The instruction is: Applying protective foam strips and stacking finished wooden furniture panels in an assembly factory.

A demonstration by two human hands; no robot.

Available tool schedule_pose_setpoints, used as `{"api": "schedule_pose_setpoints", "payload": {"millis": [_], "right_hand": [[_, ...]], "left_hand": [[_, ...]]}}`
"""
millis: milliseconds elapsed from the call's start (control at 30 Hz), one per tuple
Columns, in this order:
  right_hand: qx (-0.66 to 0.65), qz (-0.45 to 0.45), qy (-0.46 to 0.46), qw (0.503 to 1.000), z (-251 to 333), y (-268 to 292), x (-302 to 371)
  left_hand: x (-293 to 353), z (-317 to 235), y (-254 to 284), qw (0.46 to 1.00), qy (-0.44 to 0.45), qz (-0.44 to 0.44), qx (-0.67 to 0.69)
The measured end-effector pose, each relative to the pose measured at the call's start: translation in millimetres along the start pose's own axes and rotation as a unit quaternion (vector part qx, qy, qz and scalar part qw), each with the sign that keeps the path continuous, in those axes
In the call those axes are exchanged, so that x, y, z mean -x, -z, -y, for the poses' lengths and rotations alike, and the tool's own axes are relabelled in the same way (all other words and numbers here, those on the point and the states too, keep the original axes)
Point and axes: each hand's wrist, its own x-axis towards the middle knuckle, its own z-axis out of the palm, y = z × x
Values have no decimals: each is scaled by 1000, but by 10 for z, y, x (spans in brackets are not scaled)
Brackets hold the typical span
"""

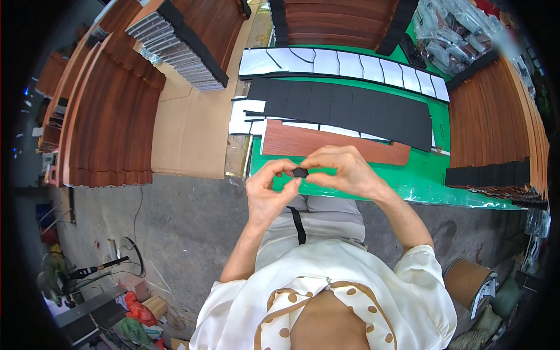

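Note:
Between my two hands is a small black piece [300, 172], perhaps foam or rubber; its exact kind is too small to make out. My left hand [268, 189] pinches its left side with thumb and fingers. On the other side, the fingertips of my right hand [344, 169] close on it. Both hands hover over the near edge of a green-covered table [385, 181]. Just beyond them lies a reddish-brown wood-grain board [338, 143]. A row of flat black strips [344, 106] partly covers white pieces behind the board.
White strips with black edges [350, 65] lie farther back. Tall stacks of brown boards stand at the left [114, 116], back [335, 23] and right [490, 111]. Plastic-wrapped parts [449, 35] are heaped at the back right. A fan [58, 271] stands on the floor, lower left.

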Motion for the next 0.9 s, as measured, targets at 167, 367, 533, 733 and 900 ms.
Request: {"api": "schedule_pose_setpoints", "payload": {"millis": [167, 367, 533, 733, 900], "right_hand": [[33, -43, 24, 998, -79, -191, 190], [67, -212, -75, 972, -325, 188, 648], [-99, -509, -173, 837, -771, 698, 1141], [-243, -526, -170, 797, -1154, 643, 1411], [-317, -551, -115, 764, -1165, 664, 1652]], "left_hand": [[179, -55, -5, 999, 10, 33, -40], [-168, 65, 208, 976, 11, 31, -214], [-662, 544, 328, 929, 19, 1, -371], [-817, 704, 190, 945, 78, -13, -316], [-485, 687, 268, 980, 88, -104, -143]]}}
